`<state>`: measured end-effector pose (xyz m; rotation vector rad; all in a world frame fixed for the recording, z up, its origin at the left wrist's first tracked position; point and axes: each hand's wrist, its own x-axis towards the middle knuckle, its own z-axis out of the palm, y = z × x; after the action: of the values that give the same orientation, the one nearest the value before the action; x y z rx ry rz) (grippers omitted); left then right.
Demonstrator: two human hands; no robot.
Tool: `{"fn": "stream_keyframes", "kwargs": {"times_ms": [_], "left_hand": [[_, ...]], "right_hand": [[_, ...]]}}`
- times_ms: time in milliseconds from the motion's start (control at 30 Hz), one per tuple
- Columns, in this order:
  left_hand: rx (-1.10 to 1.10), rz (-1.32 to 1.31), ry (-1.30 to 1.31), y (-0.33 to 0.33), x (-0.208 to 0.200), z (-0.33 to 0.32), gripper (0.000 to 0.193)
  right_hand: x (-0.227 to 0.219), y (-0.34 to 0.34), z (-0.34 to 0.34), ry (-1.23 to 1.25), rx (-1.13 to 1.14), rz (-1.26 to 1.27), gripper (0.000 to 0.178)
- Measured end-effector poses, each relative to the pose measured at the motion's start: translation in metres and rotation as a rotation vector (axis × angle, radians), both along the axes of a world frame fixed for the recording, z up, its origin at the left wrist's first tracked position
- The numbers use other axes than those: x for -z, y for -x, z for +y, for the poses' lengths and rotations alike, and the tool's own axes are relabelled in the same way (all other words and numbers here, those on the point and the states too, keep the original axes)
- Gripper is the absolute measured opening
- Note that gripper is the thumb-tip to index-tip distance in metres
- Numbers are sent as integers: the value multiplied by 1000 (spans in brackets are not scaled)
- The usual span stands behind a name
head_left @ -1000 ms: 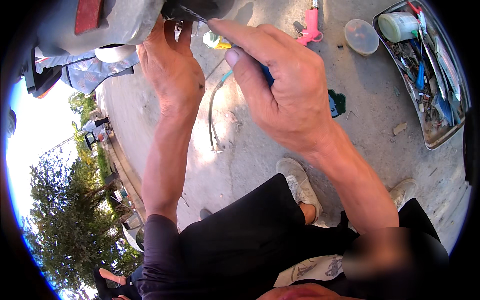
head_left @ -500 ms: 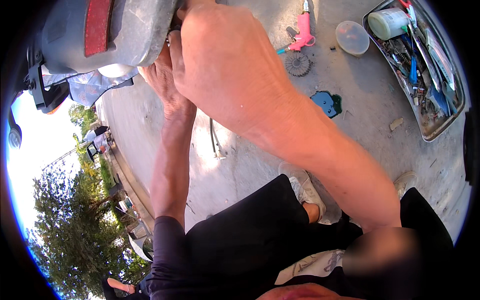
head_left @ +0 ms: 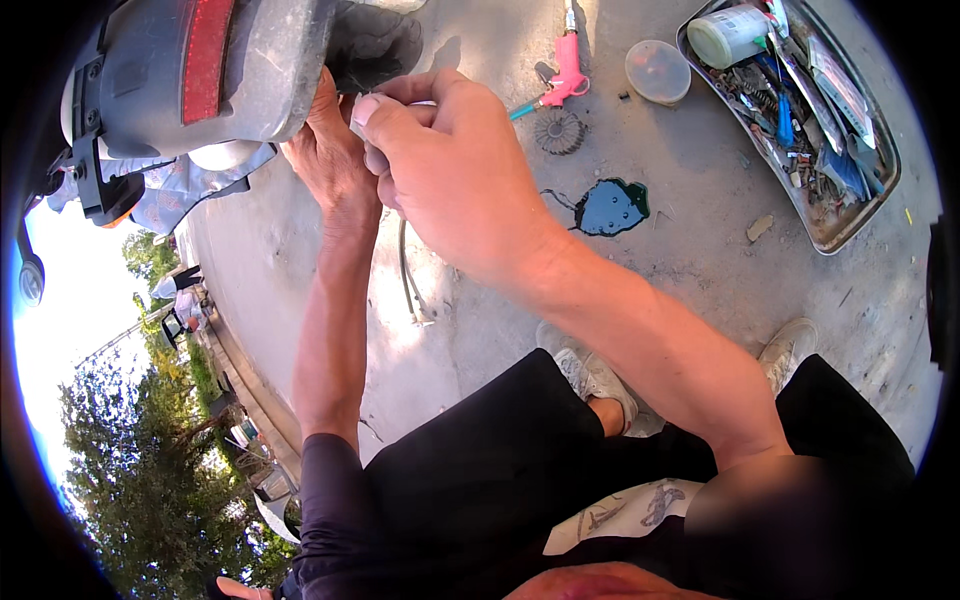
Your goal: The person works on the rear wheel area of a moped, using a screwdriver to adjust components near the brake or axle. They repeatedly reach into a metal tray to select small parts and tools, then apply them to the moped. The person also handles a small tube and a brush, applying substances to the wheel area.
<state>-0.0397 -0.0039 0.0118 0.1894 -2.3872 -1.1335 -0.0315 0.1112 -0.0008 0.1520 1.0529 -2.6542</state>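
A dark grey plastic mudguard (head_left: 270, 70) with a red reflector strip (head_left: 207, 60) fills the upper left. My left hand (head_left: 335, 155) is raised against its lower right edge, and its fingertips are hidden behind that edge and my right hand. Close beside it, my right hand (head_left: 460, 165) is closed, thumb and forefinger pinched together. Whatever lies between those fingertips is too small to make out. Just beyond my fingers is a dark, rounded surface (head_left: 378, 48) in shadow.
On the concrete to the right lie a pink air blow gun (head_left: 570, 72), a finned metal disc (head_left: 559, 131), a round translucent lid (head_left: 658, 72) and a dark liquid puddle (head_left: 610, 207). A metal tray (head_left: 830, 235) holds tools. Thin cables (head_left: 408, 275) hang below my hands.
My right hand has drawn back and down from the mudguard's edge, bringing its pinched fingertips into sight. My left hand stays at the edge. The view has shifted slightly.
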Motion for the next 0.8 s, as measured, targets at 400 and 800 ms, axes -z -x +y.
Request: {"fn": "stream_keyframes", "kwargs": {"times_ms": [400, 800], "left_hand": [[210, -12, -175, -19, 26, -23, 44], [290, -675, -404, -81, 84, -5, 34]], "right_hand": [[-2, -9, 52, -413, -68, 255, 43], [1, 13, 121, -1482, 82, 1347, 31]]}}
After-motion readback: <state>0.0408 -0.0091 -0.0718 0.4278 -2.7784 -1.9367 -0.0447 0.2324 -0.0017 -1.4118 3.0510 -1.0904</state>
